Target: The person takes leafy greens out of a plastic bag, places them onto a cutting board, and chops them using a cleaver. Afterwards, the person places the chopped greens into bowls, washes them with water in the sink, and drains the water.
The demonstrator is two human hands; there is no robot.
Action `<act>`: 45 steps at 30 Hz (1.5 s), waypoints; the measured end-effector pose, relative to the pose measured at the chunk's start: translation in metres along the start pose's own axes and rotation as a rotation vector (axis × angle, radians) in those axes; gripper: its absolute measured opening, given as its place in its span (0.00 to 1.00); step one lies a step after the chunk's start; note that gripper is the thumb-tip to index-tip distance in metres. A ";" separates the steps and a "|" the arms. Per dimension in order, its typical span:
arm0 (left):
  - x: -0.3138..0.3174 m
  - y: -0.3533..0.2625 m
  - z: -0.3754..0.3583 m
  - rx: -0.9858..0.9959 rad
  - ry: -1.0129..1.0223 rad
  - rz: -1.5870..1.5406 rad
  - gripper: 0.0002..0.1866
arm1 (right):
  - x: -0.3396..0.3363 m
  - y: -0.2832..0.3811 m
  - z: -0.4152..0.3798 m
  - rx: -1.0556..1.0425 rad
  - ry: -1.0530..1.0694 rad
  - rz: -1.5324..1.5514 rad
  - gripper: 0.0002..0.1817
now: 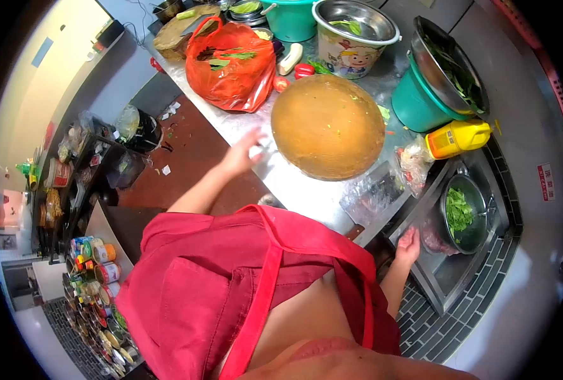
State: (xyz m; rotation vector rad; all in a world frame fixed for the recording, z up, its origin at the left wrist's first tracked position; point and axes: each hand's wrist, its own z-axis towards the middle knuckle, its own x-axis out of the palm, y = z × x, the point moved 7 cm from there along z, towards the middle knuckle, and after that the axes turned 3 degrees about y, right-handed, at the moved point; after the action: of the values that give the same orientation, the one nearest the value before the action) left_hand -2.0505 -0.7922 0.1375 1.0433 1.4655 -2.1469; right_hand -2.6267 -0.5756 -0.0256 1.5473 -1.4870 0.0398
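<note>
Head cam: left hand (242, 155) is blurry by the round board (329, 126) on the desk (294, 192), can't tell if it's gripping. Right hand (408, 246) looks loose, empty, near greens (459, 212) bowled over the sink (445, 273), probably for drips.

"How's the board (322, 142)?"
"Round, brown, flat at upper centre, with small scraps (354, 97) on top."
"And the bowl (479, 231)?"
"Round, in the sink (445, 269) at right, holding loose green leaves (459, 212)."

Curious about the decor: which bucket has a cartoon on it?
The white bucket, between the two teal buckets, which look plain; it alone shows a cartoon face.
</note>
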 end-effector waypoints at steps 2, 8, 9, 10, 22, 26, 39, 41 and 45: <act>-0.057 0.021 0.020 -0.020 -0.225 0.011 0.27 | 0.001 -0.004 -0.026 -0.068 0.078 -0.011 0.13; -0.237 0.067 0.106 0.010 -0.736 0.241 0.31 | 0.088 -0.042 -0.113 -0.231 0.161 -0.195 0.17; -0.257 0.069 0.122 0.099 -0.781 0.389 0.33 | 0.115 -0.058 -0.124 -0.235 0.143 -0.254 0.17; -0.269 0.080 0.141 0.104 -0.744 0.427 0.35 | 0.146 -0.075 -0.130 -0.239 0.139 -0.330 0.18; -0.277 0.169 0.188 -0.028 0.042 -0.458 0.12 | 0.637 -0.399 -0.218 -1.182 1.038 -1.608 0.21; -0.306 0.191 0.158 -0.067 0.067 -0.870 0.10 | 0.635 -0.465 -0.196 -0.816 1.055 -2.462 0.16; -0.330 0.070 0.140 0.288 0.089 -0.490 0.17 | 0.661 -0.334 -0.326 -0.651 1.197 -1.213 0.06; -0.306 0.050 0.131 0.437 0.143 -0.380 0.19 | 0.654 -0.335 -0.335 -0.709 1.323 -1.211 0.04; -0.230 0.057 0.124 0.457 0.128 -0.418 0.13 | 0.649 -0.356 -0.339 -1.135 1.580 -1.225 0.07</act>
State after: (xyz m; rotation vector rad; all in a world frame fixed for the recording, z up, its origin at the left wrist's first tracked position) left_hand -1.9064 -0.9555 0.2927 1.1104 1.3737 -2.8590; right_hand -1.9890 -0.9240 0.3413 0.6897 0.7340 -0.2145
